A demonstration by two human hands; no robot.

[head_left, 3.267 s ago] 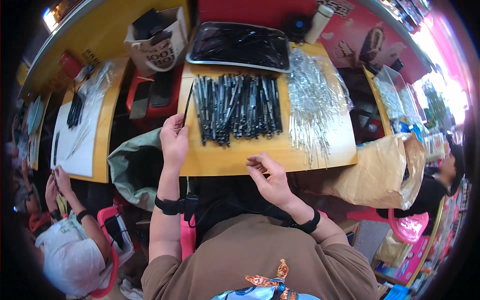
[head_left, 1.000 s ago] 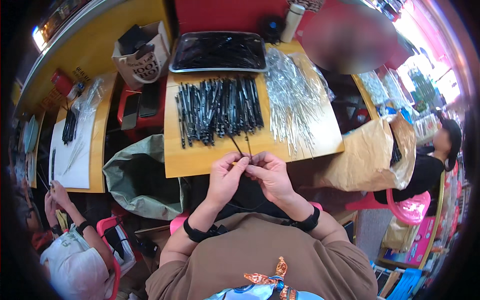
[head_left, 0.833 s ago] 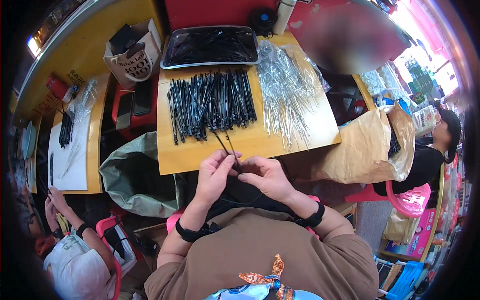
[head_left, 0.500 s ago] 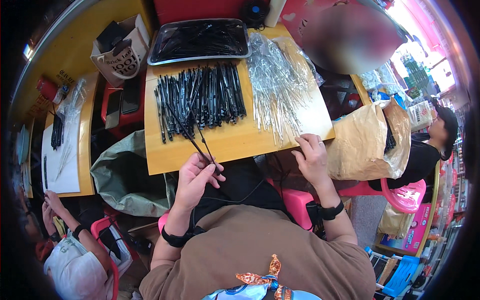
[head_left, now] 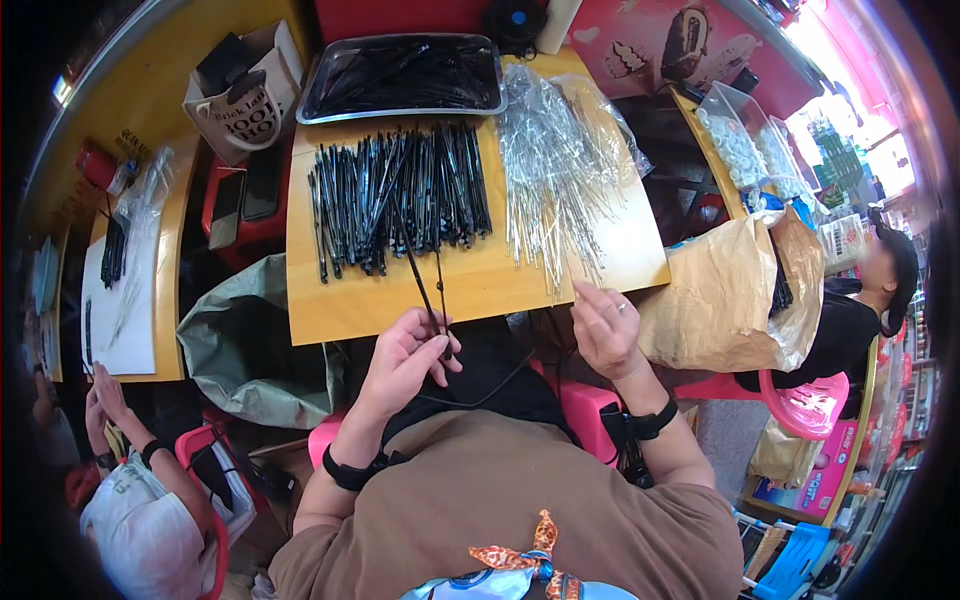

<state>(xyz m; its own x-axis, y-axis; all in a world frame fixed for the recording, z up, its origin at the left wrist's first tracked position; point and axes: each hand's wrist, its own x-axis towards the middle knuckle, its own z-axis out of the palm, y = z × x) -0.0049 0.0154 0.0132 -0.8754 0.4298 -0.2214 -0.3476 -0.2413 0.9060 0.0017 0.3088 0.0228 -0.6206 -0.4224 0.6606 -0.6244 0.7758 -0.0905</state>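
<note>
My left hand (head_left: pixel 408 365), just off the table's near edge, is closed around the lower ends of two thin black rods (head_left: pixel 424 285). Their upper parts reach up over a dense row of similar black rods (head_left: pixel 350 200) lying on the wooden table. My right hand (head_left: pixel 607 332) is at the near right table edge with its fingertips pinched together. Anything between them is too fine to make out. Just beyond those fingertips, a sheaf of thin silvery sticks (head_left: pixel 535 220) fans out from a clear plastic bag (head_left: pixel 545 110).
Behind the row stands a metal tray (head_left: pixel 400 118) of black rods. A large brown paper bag (head_left: pixel 700 290) is at the right and a grey-green sack (head_left: pixel 250 340) at the left. Another person (head_left: pixel 150 520) works at a side table; someone else (head_left: pixel 860 300) sits at the right.
My left hand has moved a little to the right with the black rods. My right hand has shifted left, and its fingers have drawn together by the silvery stick ends.
</note>
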